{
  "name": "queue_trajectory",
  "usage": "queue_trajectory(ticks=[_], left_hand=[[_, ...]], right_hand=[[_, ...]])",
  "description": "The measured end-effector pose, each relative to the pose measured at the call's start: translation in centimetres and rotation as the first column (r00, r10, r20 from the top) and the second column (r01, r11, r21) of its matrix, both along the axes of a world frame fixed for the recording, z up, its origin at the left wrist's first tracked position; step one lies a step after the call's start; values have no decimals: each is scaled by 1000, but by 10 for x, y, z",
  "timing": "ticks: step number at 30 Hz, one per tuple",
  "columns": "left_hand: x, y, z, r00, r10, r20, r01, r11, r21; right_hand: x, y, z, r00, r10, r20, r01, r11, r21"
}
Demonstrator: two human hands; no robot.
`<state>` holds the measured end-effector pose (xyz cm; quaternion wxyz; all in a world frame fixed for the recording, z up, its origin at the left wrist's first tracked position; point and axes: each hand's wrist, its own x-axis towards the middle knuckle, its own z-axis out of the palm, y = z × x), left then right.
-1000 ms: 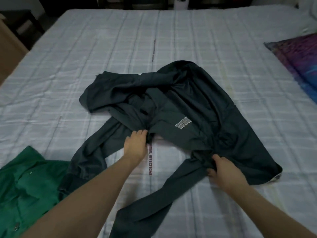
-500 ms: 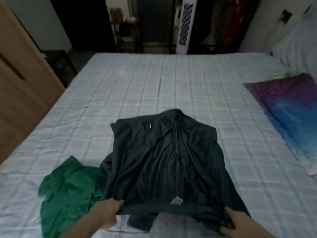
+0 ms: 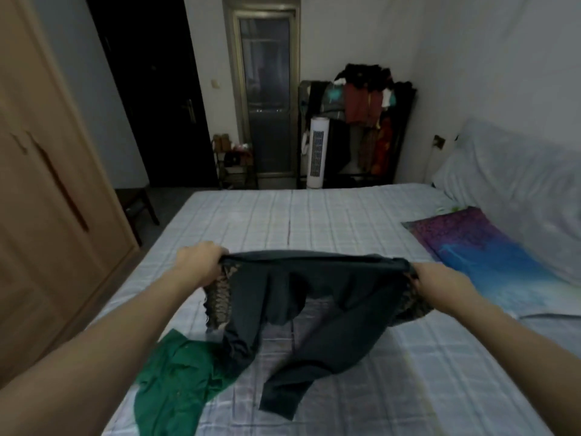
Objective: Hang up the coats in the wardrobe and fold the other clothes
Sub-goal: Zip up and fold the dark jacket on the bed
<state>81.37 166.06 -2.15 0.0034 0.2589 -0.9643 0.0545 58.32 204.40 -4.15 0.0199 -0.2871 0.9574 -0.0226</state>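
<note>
A dark grey-green coat (image 3: 314,297) hangs in the air above the bed, stretched between my two hands. My left hand (image 3: 198,262) grips its left upper edge and my right hand (image 3: 437,278) grips the right upper edge. Patterned lining shows beside each hand. The coat's sleeves dangle down, one reaching the bedspread at the bottom. A green garment (image 3: 179,379) lies crumpled on the bed below my left forearm. The wooden wardrobe (image 3: 47,215) stands at the left with its doors closed.
The bed (image 3: 314,221) has a pale checked cover. A purple-blue pillow (image 3: 478,247) and a white pillow (image 3: 518,180) lie at the right. At the far wall stand a white tower fan (image 3: 317,152), a rack of clothes (image 3: 367,121), a small shelf (image 3: 235,162) and a door (image 3: 265,99).
Both hands have lifted the dark coat off the bed and now hold it stretched in the air. The view has tilted up to show the room.
</note>
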Motion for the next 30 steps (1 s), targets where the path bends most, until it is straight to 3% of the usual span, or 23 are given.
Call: queue_trajectory(ticks=[3, 8, 12, 16, 19, 21, 22, 24, 26, 28, 30], left_hand=[[32, 16, 56, 992, -33, -120, 22, 995, -95], [79, 40, 126, 972, -113, -207, 65, 972, -224], [101, 59, 162, 953, -166, -255, 81, 946, -313], [109, 72, 175, 950, -110, -293, 34, 967, -252], [105, 76, 177, 973, -106, -205, 91, 992, -85], [106, 81, 177, 971, -196, -136, 220, 956, 193], [109, 86, 178, 961, -257, -98, 275, 899, 341], [113, 98, 176, 927, -374, -13, 318, 769, 554], [111, 112, 171, 866, -495, 69, 380, 744, 550], [99, 126, 169, 788, -612, 68, 548, 746, 378], [85, 141, 172, 694, -719, -29, 708, 675, 205]], right_hand=[[27, 15, 39, 974, -41, -221, 26, 997, -71], [59, 44, 103, 897, -87, -434, 23, 988, -151], [65, 62, 149, 862, -183, -473, 70, 966, -248], [76, 64, 172, 868, -328, -373, 272, 942, -196], [79, 56, 175, 929, -368, -28, 329, 860, -389], [78, 46, 178, 902, -266, 341, 427, 670, -607], [77, 40, 180, 873, -176, 455, 466, 574, -673], [80, 24, 188, 866, -33, 499, 459, 449, -766], [88, 6, 196, 886, 115, 449, 378, 380, -844], [96, -10, 204, 847, 279, 451, 343, 361, -867], [107, -24, 207, 767, 399, 503, 360, 381, -852]])
